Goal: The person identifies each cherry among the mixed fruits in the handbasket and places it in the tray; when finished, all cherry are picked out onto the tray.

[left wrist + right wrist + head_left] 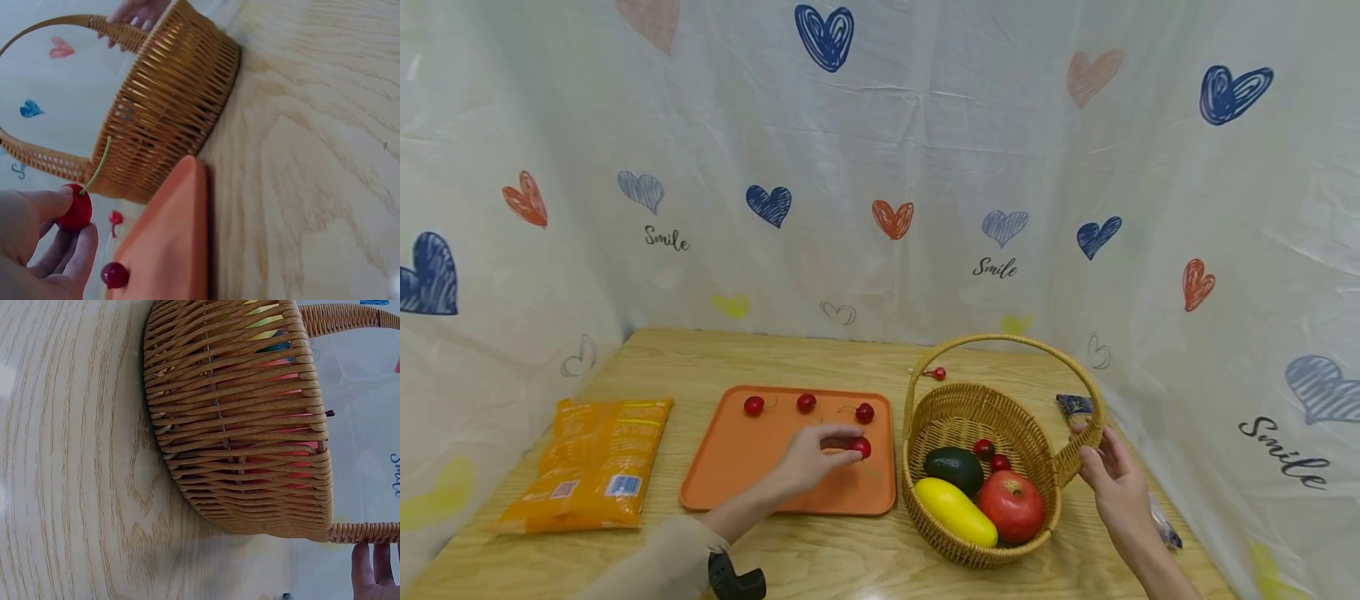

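My left hand (814,458) pinches a red cherry (75,214) between thumb and fingers, its green stem sticking up. It is over the right part of the orange tray (741,475), where several more cherries (806,403) lie along the far side. My right hand (1116,483) grips the lower right end of the handle (1070,458) of the wicker basket (917,521). Inside the basket are a yellow mango-like fruit (955,510), a dark green avocado (953,469), a red pomegranate (1011,505) and two cherries (983,450).
An orange plastic packet (597,462) lies left of the tray. A small red item (938,373) sits behind the basket. Dark wrappers (1075,406) lie at the right, partly behind my right hand. A curtain with hearts (865,275) encloses the wooden table (820,567).
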